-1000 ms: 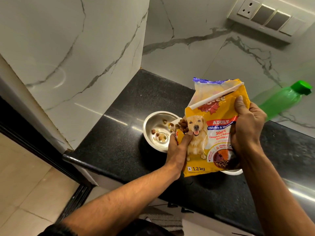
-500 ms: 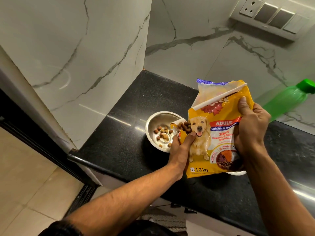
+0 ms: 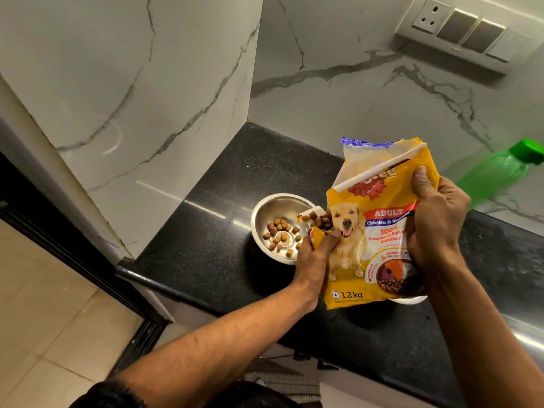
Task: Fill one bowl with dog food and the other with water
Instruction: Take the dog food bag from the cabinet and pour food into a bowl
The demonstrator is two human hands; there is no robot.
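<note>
A yellow dog food bag [image 3: 379, 231] with a dog picture is tilted left over a steel bowl [image 3: 265, 213] on the black counter. Brown kibble [image 3: 279, 237] lies in the bowl and more spills from the bag's torn corner [image 3: 319, 220]. My left hand [image 3: 316, 254] grips the bag's lower left edge beside that opening. My right hand [image 3: 435, 225] grips the bag's right side. A second bowl, white-rimmed [image 3: 409, 300], shows just below the bag and is mostly hidden by it.
A green bottle with a green cap [image 3: 500, 172] stands at the right against the marble wall. The black counter [image 3: 206, 231] ends at a rounded front edge [image 3: 141, 278], with tiled floor below left. A switch panel [image 3: 465, 30] is on the wall.
More kibble has landed in the steel bowl, going from a few pieces to several. The bag stays tilted, both hands keep their hold.
</note>
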